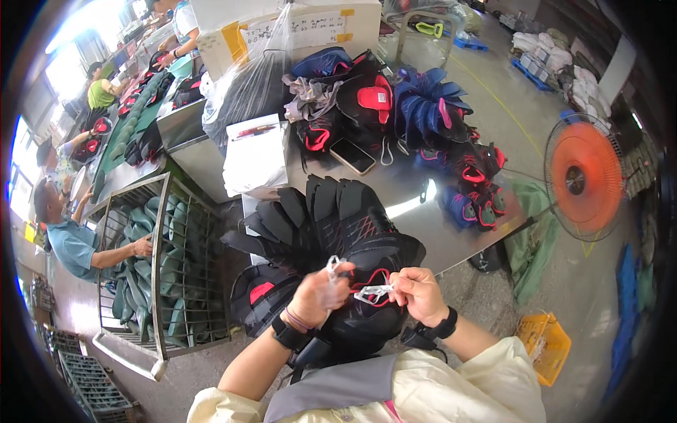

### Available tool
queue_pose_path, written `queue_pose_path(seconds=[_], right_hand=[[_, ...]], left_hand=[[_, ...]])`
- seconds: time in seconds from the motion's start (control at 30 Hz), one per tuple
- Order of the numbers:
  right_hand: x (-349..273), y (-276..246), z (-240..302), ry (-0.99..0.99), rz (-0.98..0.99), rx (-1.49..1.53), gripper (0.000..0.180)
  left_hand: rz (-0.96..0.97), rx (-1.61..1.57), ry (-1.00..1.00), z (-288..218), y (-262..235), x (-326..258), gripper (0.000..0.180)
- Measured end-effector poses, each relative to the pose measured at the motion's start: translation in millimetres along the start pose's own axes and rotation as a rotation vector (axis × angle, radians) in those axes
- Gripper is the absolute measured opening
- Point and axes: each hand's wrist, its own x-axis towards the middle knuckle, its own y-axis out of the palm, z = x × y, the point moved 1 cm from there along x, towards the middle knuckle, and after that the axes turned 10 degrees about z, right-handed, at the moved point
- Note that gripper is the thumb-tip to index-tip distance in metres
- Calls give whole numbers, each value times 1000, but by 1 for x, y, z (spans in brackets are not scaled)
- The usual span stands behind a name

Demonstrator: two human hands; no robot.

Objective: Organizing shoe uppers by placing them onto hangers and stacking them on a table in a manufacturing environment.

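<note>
Both of my hands are over a fanned bundle of black shoe uppers (345, 222) at the table's near edge. White string-like strands (374, 293) are pinched in the closed fingers of my right hand (422, 295); they trail left over a black upper with red lining (381, 273). My left hand (319, 296), slightly smeared by motion, is closed round another white looped strand (333, 264) that sticks up above its fingers. Whether the two strands are one piece I cannot tell. Each wrist wears a black band.
Beyond lie a phone (352, 156), white papers with pens (255, 158), and blue and black uppers (430, 106). A wire cart of green shoe lasts (166, 264) stands left, with a person's hand on it. An orange fan (585, 176) and yellow crate (544, 349) are right.
</note>
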Motion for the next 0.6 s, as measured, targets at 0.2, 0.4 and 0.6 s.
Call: queue_pose_path(seconds=[0.2, 0.4, 0.6], right_hand=[[-4, -9, -17, -157, 11, 152, 26], [-13, -5, -12, -141, 61, -92, 25], [-6, -3, -3, -185, -12, -238, 21]], left_hand=[[-318, 1019, -326, -7, 26, 11, 34], [150, 1097, -400, -9, 36, 37, 57], [58, 1599, -94, 10, 33, 48, 28]])
